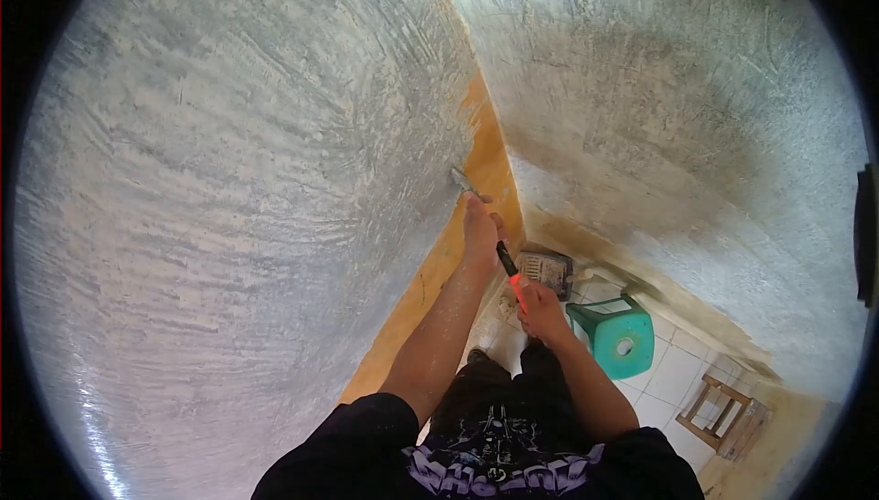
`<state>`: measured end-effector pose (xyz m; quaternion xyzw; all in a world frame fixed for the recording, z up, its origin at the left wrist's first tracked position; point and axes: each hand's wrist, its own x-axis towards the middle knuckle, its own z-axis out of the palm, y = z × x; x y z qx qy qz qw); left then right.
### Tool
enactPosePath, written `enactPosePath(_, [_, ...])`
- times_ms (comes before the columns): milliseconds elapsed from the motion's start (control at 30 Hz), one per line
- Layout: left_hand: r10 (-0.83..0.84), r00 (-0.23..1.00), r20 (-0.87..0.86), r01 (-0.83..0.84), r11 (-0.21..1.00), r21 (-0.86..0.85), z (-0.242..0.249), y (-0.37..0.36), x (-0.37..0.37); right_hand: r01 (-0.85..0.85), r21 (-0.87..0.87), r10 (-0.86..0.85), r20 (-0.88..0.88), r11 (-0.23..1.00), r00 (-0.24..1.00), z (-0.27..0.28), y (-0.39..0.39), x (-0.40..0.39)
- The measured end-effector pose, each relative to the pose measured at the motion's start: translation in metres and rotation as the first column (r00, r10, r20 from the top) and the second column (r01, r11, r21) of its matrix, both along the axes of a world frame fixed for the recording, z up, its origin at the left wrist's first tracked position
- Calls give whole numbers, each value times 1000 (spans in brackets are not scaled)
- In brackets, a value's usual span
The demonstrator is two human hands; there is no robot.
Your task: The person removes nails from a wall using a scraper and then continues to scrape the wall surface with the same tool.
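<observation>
Scraper [490,230]: long-handled, black shaft, red grip; blade end pressed against left wall [229,207], beside room corner.
Left hand [480,230]: clenched round scraper shaft, nearer blade, close to wall.
Right hand [540,309]: clenched round red grip, farther from wall.
Orange patch [490,166]: on wall at corner, just beside blade.
Green plastic stool [615,335]: on tiled floor, away from wall, beyond right hand.
Wooden frame [728,418]: farther from wall than stool.

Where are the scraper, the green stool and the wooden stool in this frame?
scraper [506,259]: head view, on the dark shaft between the two hands.
green stool [618,340]: head view, on its seat top.
wooden stool [723,418]: head view, on its slatted frame.
</observation>
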<state>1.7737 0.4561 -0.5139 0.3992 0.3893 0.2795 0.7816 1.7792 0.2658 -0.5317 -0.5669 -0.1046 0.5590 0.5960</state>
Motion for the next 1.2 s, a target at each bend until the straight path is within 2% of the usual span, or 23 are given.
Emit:
enactPosePath(100, [15, 999, -38, -17, 998, -60, 1, -5, -24, 59, 49, -60, 23, 997, 998, -26, -4, -38])
enactPosePath(200, [-37, 997, -64, 29, 990, -136, 7, 4, -30, 45, 26, -49, 182, 999, 982, -22, 9, -43])
enactPosePath(267, [-43, 997, -69, 40, 999, -35, 9, 12, -8, 115, 16, -112, -133, 993, 985, 1, 17, -37])
enactPosePath(367, [-28, 996, -83, 30, 999, 17, 7, 13, 4, 67, 49, -58, -165, 997, 985, 12, 16, -14])
enactPosePath(400, [-20, 996, -85, 22, 1000, 21, 8, 12, 8, 93, 47, -80, -230, 995, 970, 3, 15, -16])
enactPosePath(500, [37, 995, -90, -45, 996, -81, 12, 0, -17, 35, 23, -33, -114, 999, 993, 18, 5, -35])
enactPosePath(533, [-1, 997, -79, -6, 996, -84, 13, 5, -13, 6, 34, -2, -138, 999, 990, 22, 4, -36])
enactPosePath(600, [-61, 996, -72, 54, 993, -104, 10, 14, -10, 57, 32, -50, -193, 998, 980, 22, 15, -28])
enactPosePath(700, [14, 990, -138, -16, 1000, -16, 23, 8, 8, 41, 16, -37, -179, 999, 983, 18, 15, -16])
enactPosePath(800, [16, 999, -36, -19, 996, -89, 17, 7, -3, 58, 26, -54, -159, 998, 986, 13, 11, -29])
enactPosePath(900, [-44, 995, -84, 34, 992, -121, 22, 10, -15, 69, 38, -63, -140, 997, 988, 23, 16, -29])
enactPosePath(1000, [-51, 990, -133, 59, 997, 59, 23, 14, 12, 35, 36, -28, -160, 999, 987, 18, 19, -16])
enactPosePath(1067, [-31, 995, -92, 33, 999, 19, 19, 12, 14, 4, 23, -2, -120, 1000, 993, 16, 17, -1])
enactPosePath(1200, [-22, 998, -62, 19, 998, -60, 18, 7, -5, 9, -13, -11, -135, 1000, 991, 15, 12, -19])
